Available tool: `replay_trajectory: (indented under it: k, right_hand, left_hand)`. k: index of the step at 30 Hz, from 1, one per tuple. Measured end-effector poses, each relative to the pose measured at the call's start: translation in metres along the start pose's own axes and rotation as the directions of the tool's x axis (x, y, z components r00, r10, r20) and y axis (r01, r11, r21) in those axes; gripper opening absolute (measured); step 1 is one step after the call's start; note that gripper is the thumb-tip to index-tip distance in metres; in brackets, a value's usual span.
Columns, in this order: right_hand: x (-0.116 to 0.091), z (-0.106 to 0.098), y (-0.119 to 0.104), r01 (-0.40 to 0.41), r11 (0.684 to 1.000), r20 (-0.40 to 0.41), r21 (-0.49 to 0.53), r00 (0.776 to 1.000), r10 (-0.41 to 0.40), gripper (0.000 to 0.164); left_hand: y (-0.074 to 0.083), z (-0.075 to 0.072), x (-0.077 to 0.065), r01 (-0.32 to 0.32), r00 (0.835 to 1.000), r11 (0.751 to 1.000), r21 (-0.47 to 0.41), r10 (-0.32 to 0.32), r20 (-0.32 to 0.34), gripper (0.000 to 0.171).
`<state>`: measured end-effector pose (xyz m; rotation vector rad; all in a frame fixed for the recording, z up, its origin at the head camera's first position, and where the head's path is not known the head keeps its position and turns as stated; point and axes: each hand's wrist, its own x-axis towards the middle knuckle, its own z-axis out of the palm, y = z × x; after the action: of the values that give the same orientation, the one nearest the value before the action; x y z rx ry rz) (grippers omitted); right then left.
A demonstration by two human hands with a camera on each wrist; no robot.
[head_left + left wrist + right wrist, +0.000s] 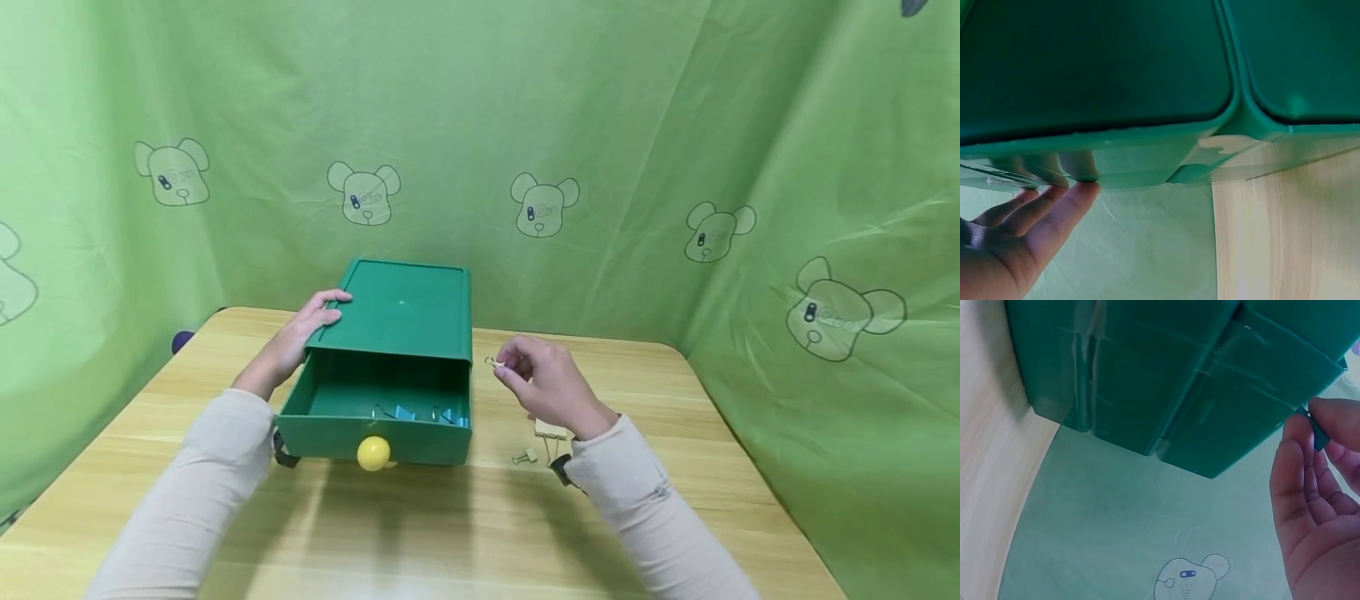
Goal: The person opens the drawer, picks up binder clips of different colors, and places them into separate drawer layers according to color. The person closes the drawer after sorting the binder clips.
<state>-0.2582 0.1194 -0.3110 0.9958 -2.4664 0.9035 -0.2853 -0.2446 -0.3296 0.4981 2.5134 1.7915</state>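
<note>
A green drawer box [405, 308] stands on the table with its drawer [322, 435] pulled out toward me. Two blue binder clips [405, 413] lie inside the drawer, near its front wall. My left hand [300, 332] rests against the box's left side, its extended fingertips [1088, 190] touching the side in the left wrist view. Just right of the box, above the table, my right hand [551, 379] pinches a small pale binder clip [493, 362] between thumb and fingers. Below that hand lie a small yellow binder clip [531, 455] and a larger yellow one [550, 430], partly hidden.
A yellow round knob [373, 453] sticks out from the drawer front. The wooden table [637, 533] ends at a green curtain [450, 100] with bear-face drawings, which hangs behind and at both sides. Something purple [181, 341] shows beyond the table's left edge.
</note>
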Motion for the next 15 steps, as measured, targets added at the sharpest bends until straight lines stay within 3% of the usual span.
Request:
replay_trajectory:
  k: [15]
  right_hand:
    - [0.001, -0.004, -0.016, 0.085, 0.996, -0.052, 0.013, 0.995, -0.084, 0.009]
  left_hand:
    - [0.002, 0.001, -0.002, 0.002, 1.000, 1.000, -0.012, -0.002, 0.006, 0.049]
